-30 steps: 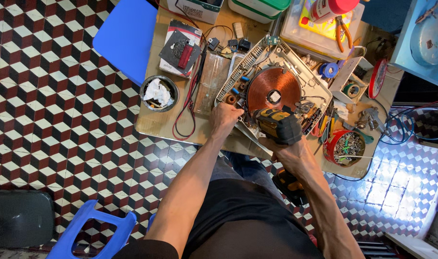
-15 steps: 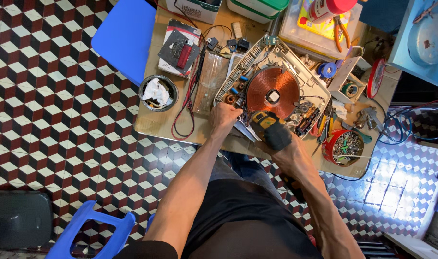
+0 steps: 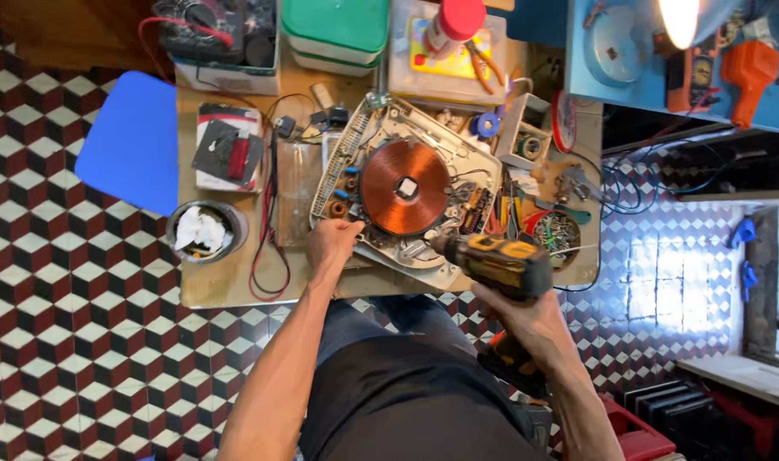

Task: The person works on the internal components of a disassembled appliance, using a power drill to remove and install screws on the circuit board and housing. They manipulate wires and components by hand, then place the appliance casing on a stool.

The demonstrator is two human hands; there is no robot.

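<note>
— Looking down from the head camera, what have you got in each hand?

— Holding the cordless drill [image 3: 498, 263] in my right hand [image 3: 533, 318], fingers clenched around its grip. Its yellow and black body lies nearly flat, long axis running from my hand at lower right up and left toward the opened induction cooker [image 3: 406, 192]. My left hand [image 3: 331, 242] rests on the cooker's near-left edge, fingertips curled down on the circuit parts there; whether they pinch anything small I cannot tell.

— Where does the cooker sit?

— On the wooden workbench [image 3: 227, 286], straight ahead of me, its shell turned at an angle. The copper coil [image 3: 405, 188] is exposed in the middle.

— Which way is the work from the drill's tip?

— The tip points at the cooker's near rim, just below and right of the coil, and seems to be touching or nearly touching it; the bit itself is too small to make out. So the cooker lies up and left of my right hand, in line with the drill's axis. My left hand is already on the cooker, well to the left of the tip.

— Anything else around?

— A metal bowl [image 3: 203, 230] with crumpled paper sits left of my left hand, red and black test leads [image 3: 270, 230] between. A blue stool [image 3: 131, 141] stands off the bench's left side.
</note>
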